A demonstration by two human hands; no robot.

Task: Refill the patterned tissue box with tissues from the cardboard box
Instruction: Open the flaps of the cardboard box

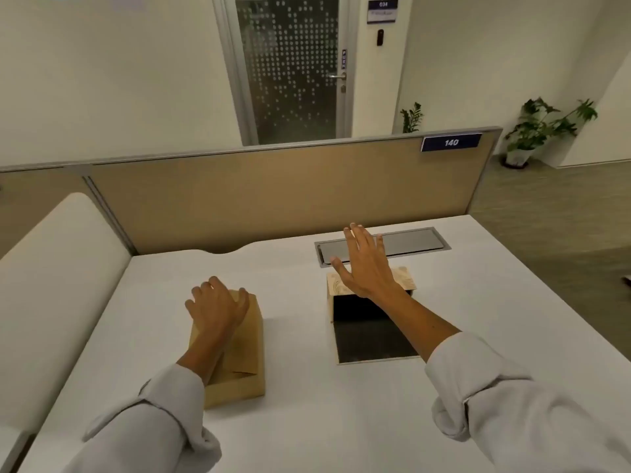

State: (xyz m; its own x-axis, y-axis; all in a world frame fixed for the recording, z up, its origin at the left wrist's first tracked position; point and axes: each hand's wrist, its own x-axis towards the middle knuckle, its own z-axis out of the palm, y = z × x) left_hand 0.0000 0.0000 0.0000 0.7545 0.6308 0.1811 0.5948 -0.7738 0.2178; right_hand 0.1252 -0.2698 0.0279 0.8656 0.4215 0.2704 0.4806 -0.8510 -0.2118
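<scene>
Head view: left hand [216, 303] on cardboard box [239, 356], right hand [363, 264] above patterned tissue box [365, 332]

Left fingers [205, 288] curl over the far end of the plain brown cardboard box, clamped on it. Right fingers [356, 237] are straight and spread. The patterned tissue box lies on the white table [307, 421], right of the cardboard box and apart from it, dark inside showing, pale patterned flap at its far end. A partition label [451, 142] reads "140"; a door sign [383, 4], "034"

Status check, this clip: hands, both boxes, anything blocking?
Left hand grips cardboard box, which looks closed. Right hand, fingers spread, above patterned tissue box, dark interior exposed. No tissues in sight. Nothing between boxes.
</scene>
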